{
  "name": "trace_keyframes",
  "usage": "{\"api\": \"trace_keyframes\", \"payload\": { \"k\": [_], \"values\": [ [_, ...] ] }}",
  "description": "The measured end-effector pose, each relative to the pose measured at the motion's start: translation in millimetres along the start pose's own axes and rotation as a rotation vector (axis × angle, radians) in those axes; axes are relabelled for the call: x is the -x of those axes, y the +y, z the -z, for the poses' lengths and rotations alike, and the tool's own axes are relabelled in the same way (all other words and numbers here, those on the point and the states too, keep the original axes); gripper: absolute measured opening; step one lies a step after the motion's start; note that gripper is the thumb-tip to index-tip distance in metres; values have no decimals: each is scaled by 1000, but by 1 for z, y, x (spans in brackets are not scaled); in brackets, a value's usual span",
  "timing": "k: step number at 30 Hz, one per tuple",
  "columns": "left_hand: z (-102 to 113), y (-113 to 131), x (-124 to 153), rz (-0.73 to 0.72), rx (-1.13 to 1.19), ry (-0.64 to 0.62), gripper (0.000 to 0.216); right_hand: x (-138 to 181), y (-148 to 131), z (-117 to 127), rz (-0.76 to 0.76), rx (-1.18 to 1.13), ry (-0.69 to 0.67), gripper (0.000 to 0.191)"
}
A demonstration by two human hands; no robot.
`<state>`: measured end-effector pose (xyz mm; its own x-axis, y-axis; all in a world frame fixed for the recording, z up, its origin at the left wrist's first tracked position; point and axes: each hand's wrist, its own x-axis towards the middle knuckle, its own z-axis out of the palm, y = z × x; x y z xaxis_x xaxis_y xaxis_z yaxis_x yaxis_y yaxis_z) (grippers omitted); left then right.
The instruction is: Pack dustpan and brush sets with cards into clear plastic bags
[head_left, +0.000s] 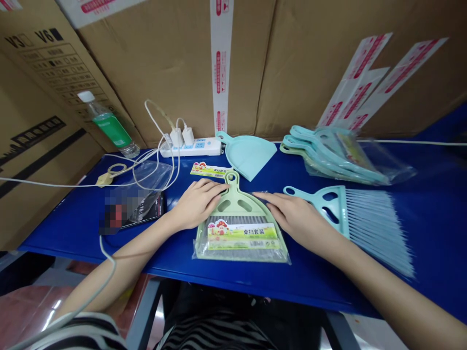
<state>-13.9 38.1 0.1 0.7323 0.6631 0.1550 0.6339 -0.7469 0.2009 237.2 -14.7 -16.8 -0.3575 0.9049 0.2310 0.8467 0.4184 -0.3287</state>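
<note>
A green dustpan and brush set [239, 206] in a clear plastic bag lies flat at the table's front edge, its handle pointing away from me. A printed label card [242, 235] shows through the bag over the grey bristles. My left hand [199, 204] rests on the set's upper left side, fingers stretched out towards the handle. On the upper right edge lies my right hand [288, 211], its fingers extended and touching the bag. A loose blue brush [330, 206] with pale bristles lies right of that hand. Behind the set is a blue dustpan [250, 154].
Several bagged sets [335, 153] are piled at the back right. A second label card [209, 169] lies behind my left hand. At the left are a phone [146, 211], a water bottle [111, 127] and tangled white cables. A power strip [202, 147] stands against the cardboard boxes [171, 63].
</note>
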Motion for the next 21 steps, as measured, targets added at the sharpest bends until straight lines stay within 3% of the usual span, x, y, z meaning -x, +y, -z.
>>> {"api": "trace_keyframes", "payload": {
  "k": [6,11,15,21],
  "values": [
    [3,0,3,23,-18,-19,40,-1,-4,5,-93,3,-54,48],
    [1,-2,8,36,95,49,30,0,-9,14,-283,-94,-194,52],
    [-2,-2,13,50,202,113,19,3,-11,17,-213,-279,-260,60],
    [-1,1,16,127,358,93,18,5,-5,11,-147,-345,-208,56]
  ]
}}
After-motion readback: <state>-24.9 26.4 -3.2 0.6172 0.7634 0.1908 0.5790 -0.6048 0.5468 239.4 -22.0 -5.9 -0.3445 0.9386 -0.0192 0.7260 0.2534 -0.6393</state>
